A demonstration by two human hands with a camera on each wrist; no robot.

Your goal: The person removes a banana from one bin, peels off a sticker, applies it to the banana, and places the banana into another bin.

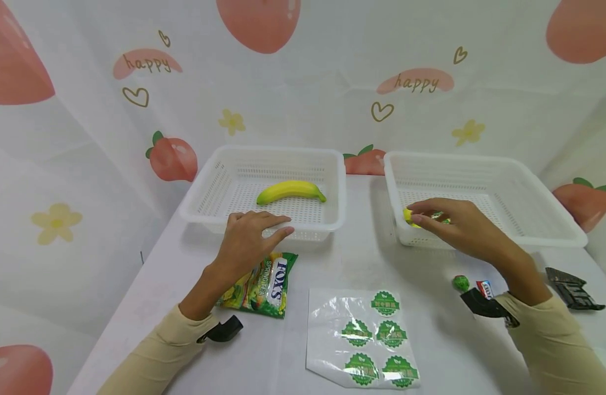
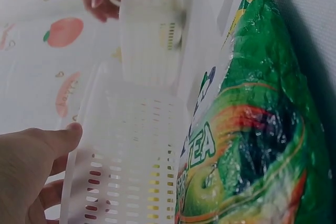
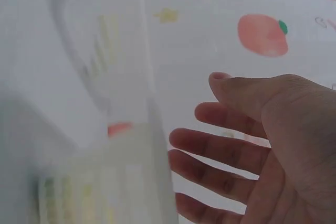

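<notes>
My left hand is at the near rim of the left white basket, fingers loosely bent; the left wrist view shows its thumb tip at the rim. Inside that basket lies a yellow banana with green ends. Below the hand is a green bag marked FOX'S SPRING TEA, partly hidden by the wrist. My right hand hovers over the near left corner of the right white basket, fingers extended and apart from the thumb. A yellow and green item lies under its fingers, mostly covered.
A clear sheet with round green stickers lies at the front middle. Near the right wrist are a small green ball and a small red, white and blue packet. A black object lies at the right edge.
</notes>
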